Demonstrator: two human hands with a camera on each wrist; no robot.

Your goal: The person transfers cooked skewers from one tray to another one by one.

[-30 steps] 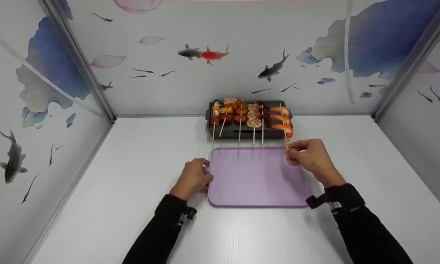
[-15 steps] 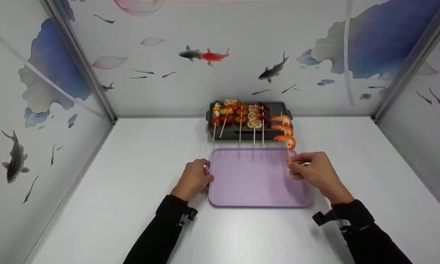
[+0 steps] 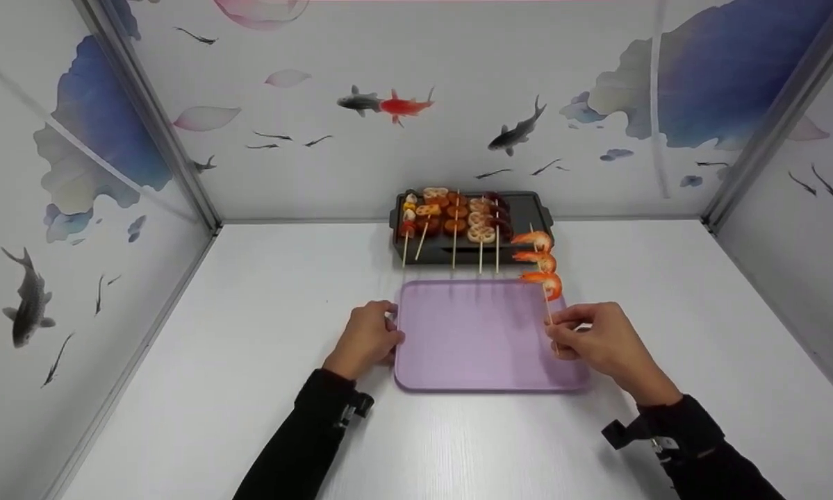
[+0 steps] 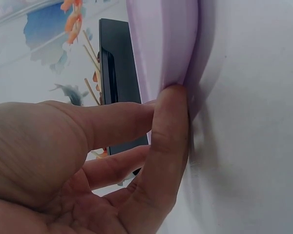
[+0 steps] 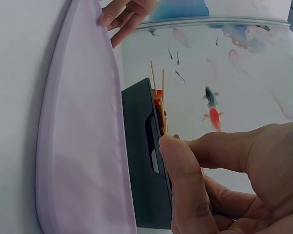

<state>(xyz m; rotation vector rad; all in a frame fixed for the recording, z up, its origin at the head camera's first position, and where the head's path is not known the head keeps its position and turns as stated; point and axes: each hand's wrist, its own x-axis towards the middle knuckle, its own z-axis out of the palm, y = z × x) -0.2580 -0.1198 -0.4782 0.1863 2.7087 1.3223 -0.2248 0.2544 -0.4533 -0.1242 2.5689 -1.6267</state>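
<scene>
Grill [image 3: 529, 207] is placed on table [image 3: 249, 389], behind tray [image 3: 479, 340]; skewers [image 3: 456, 226] are laid on its left and middle. Shrimp skewer [image 3: 545, 262] is held to their right.

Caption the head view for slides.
Right hand pinches a shrimp skewer; left hand holds the purple tray by its edge.

Back wall [image 3: 423, 42]: was white, printed with petals [image 3: 208, 118].
Red fish [image 3: 403, 106]: adjoined a grey fish [image 3: 359, 102].
Blue leaf [image 3: 722, 76]: spread upper right.
Posts [image 3: 147, 114]: stood at both corners.
Table [image 3: 284, 278]: was white.
</scene>
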